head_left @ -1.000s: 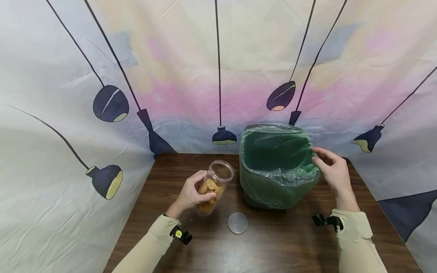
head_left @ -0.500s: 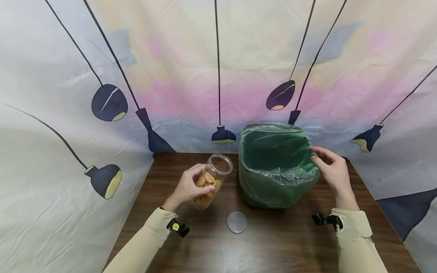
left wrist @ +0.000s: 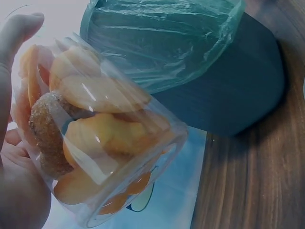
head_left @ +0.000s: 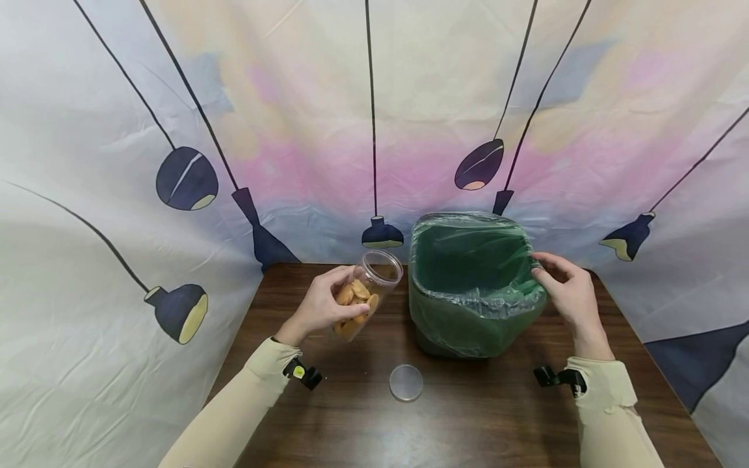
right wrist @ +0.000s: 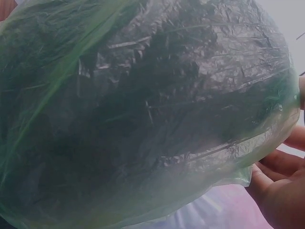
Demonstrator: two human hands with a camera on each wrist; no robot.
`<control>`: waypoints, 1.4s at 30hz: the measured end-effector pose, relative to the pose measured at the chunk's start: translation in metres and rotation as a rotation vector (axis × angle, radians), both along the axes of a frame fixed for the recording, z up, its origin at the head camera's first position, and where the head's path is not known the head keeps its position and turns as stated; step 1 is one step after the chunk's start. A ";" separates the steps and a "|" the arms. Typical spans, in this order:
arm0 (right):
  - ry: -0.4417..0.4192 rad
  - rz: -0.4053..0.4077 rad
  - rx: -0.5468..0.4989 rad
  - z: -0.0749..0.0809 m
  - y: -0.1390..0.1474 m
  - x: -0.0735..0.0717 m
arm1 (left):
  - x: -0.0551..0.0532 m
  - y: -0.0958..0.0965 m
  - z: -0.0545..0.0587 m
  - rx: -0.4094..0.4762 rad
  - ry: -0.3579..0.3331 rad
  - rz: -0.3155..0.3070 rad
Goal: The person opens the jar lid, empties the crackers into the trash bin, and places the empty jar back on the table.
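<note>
My left hand [head_left: 318, 302] grips a clear plastic jar [head_left: 367, 292], lidless and tilted with its mouth toward the bin. Inside lie several golden-brown cookies [left wrist: 105, 93], one of them darker and sugary-looking, in the left wrist view. The jar is held off the table, left of a dark bin [left wrist: 233, 81] lined with a thin green plastic bag [head_left: 474, 322]. At the bin's right rim my right hand [head_left: 573, 296] pinches the bag's edge between thumb and fingers. The right wrist view is mostly filled by the bag [right wrist: 157, 95].
A round clear lid [head_left: 406, 383] lies flat on the dark wooden table [head_left: 468, 422], in front of the bin. Behind the table hangs a cloth backdrop [head_left: 304, 130] printed with lamps. A few tiny crumbs dot the table near my left wrist.
My left hand has lifted the jar up and away from me, and the jar leans more toward the bin. My right hand stays at the bin's rim.
</note>
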State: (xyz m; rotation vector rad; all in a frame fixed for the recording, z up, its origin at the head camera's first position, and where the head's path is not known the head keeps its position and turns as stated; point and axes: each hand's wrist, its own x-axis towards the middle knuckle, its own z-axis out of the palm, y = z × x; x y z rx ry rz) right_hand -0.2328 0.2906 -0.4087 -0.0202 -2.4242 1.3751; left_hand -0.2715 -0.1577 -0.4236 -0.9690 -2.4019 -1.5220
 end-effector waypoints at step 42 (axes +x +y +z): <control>0.001 -0.001 0.010 0.000 0.000 -0.002 | 0.000 0.020 0.066 -0.124 0.066 -0.005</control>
